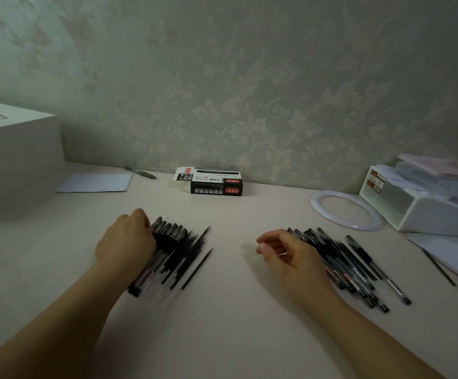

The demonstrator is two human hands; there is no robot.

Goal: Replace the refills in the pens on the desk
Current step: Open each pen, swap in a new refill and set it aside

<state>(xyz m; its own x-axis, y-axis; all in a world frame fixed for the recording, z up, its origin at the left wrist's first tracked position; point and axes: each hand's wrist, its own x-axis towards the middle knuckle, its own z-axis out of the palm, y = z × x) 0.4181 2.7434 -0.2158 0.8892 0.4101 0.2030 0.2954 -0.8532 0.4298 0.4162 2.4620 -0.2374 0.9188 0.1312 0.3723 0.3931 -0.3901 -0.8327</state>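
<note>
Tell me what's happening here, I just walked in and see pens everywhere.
A person is sorting pens at a desk. The left hand rests on one pile of black pens, with loose refills lying beside it. The right hand hovers loosely curled, holding nothing, next to a second pile of pens. An opened pen box sits by the wall.

Bare worktop (230, 269) lies between the left pens (167, 250) and right pens (353, 266); a box (214, 184) stands behind.

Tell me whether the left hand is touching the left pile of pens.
Touching. The head view shows the left hand lying on the left pile of pens, its fingers over the capped ends with no gap visible.
</note>
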